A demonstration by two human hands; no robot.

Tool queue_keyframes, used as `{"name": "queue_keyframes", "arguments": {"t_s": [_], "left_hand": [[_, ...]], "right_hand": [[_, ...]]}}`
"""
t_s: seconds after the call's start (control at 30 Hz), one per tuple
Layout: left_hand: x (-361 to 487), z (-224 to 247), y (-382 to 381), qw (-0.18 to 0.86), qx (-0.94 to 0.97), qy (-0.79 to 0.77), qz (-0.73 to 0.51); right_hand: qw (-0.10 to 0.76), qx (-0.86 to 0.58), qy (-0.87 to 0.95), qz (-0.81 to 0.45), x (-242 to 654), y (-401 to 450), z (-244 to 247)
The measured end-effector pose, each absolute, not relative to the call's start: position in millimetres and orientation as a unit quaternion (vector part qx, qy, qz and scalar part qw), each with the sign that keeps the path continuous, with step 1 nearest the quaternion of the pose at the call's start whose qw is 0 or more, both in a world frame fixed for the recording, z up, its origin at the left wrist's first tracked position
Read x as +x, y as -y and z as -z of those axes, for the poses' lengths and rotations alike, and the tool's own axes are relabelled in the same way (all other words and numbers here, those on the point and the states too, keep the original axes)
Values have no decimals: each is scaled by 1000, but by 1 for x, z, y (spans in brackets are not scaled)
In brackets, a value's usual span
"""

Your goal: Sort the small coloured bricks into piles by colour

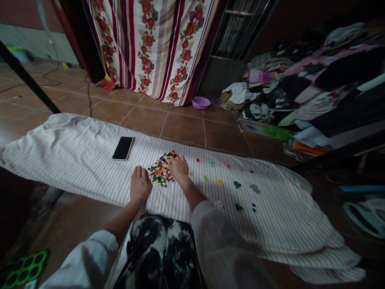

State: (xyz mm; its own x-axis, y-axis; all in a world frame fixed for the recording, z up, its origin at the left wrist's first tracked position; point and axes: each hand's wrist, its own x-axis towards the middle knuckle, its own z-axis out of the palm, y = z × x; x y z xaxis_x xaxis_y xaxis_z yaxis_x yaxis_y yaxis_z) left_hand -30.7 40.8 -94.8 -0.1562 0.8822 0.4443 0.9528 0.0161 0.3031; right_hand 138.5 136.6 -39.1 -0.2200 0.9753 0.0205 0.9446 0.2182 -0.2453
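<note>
A heap of tiny multicoloured pieces [161, 169], perhaps beads or plastic bits, lies on a striped white sheet [90, 160]. My right hand [179, 167] rests against the heap's right edge, fingers curled down. Whether it pinches any pieces is hidden. My left hand [140, 184] lies flat on the sheet just left of the heap, holding nothing. To the right, small separate clusters of pieces are spread out by colour, among them a dark teal group [237, 184] and a grey-blue group [255, 188].
A black smartphone [123, 148] lies on the sheet left of the heap. Brown floor tiles surround the sheet. Behind it hang a floral striped curtain [153, 48] and a purple bowl [201, 102]. A large pile of clothes [303, 84] rises at the right.
</note>
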Motion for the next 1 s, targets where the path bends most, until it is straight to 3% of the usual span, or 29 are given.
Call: {"name": "queue_keyframes", "arguments": {"t_s": [0.57,1.0], "left_hand": [[-31,94,-40,74,-648,703,284],[-31,82,-39,68,-660,698,269]], "right_hand": [[86,-620,774,-97,134,-135,37],[203,-623,743,-138,129,-101,27]]}}
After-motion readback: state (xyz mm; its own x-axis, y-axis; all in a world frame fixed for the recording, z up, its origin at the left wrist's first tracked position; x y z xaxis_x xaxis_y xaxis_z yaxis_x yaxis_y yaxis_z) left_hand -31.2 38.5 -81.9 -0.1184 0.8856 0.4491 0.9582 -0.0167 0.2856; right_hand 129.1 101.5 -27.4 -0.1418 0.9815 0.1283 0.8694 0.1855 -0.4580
